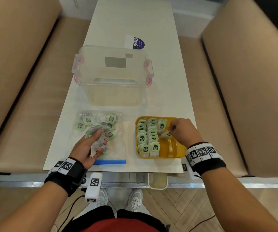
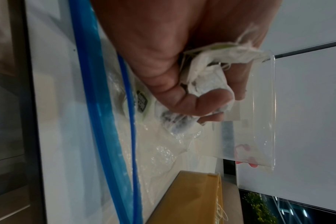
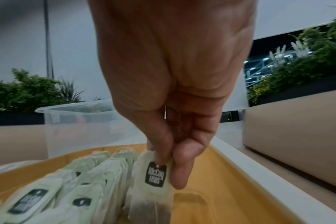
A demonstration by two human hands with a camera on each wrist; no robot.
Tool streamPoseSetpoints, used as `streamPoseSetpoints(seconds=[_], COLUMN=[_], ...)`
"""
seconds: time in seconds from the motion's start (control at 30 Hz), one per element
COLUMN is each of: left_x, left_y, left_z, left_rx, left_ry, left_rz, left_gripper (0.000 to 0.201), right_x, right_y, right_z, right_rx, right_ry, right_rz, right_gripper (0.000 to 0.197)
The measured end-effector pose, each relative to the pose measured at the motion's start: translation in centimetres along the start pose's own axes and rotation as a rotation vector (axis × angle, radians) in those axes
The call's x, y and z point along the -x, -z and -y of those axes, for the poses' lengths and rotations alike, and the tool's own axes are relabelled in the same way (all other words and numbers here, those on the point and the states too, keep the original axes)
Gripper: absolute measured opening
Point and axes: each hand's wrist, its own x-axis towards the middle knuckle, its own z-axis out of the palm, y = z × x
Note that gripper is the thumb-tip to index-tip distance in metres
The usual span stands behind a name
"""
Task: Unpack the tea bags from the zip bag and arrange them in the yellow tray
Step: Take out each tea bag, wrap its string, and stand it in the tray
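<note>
Flanking zip bag [image 1: 99, 131] and yellow tray [image 1: 180, 151], clear tub [image 1: 113, 91] behind, beige benches [image 1: 17, 81]

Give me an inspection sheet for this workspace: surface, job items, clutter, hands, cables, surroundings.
Surface: long white table, mostly bare at the far end.
Job's things: clear zip bag with blue seal holding loose tea bags; yellow plastic tray with rows of green-tagged tea bags.
Clutter: empty clear plastic tub with pink clips; purple-and-white card.
Hands: left hand grips a bunch of tea bags; right hand pinches one tea bag over the tray.
Cables: black cable below the left wrist.
Surroundings: beige benches on both sides.
</note>
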Motion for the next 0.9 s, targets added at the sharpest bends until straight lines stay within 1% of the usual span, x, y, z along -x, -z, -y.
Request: streamPoseSetpoints(seconds=[0.37,0.53,0.6,0.67,0.73,0.8,0.83,0.9], left_x=[-0.4,-0.8,-0.7,-0.8,-0.8,-1.2,-1.3,-1.6], left_y=[0.6,0.7,0.5,0.2,-0.1,-0.4,-0.6,-0.9], left_z=[0.1,0.2,0.2,0.2,0.1,0.3,0.3,0.5], left_rx=[-0.003,0.012,0.011,0.015,0.033,0.066,0.094,0.138], left_ry=[-0.009,0.002,0.012,0.016,0.025,0.054,0.074,0.097], left_rz=[0.032,0.04,0.051,0.049,0.05,0.058,0.069,0.074], left_gripper=[0.03,0.023,0.019,0.017,0.026,0.038,0.04,0.039], right_x=[0.1,-0.3,-0.3,-0.1,0.6,2.1,3.1,4.9], right_y=[-0.7,-1.2,-1.2,-0.8,-0.3,-0.1,-0.6,-2.4], right_z=[2.2,2.2,2.1,2.4,3.7,6.6,8.3,11.9], right_rx=[0.044,0.049,0.032,0.019,0.002,-0.088,-0.135,-0.189], right_ry=[0.074,0.083,0.062,0.053,0.113,0.24,0.32,0.46], right_rz=[0.028,0.029,0.026,-0.026,-0.131,-0.178,-0.158,-0.044], right_gripper=[0.025,0.026,0.029,0.032,0.03,0.024,0.021,0.02])
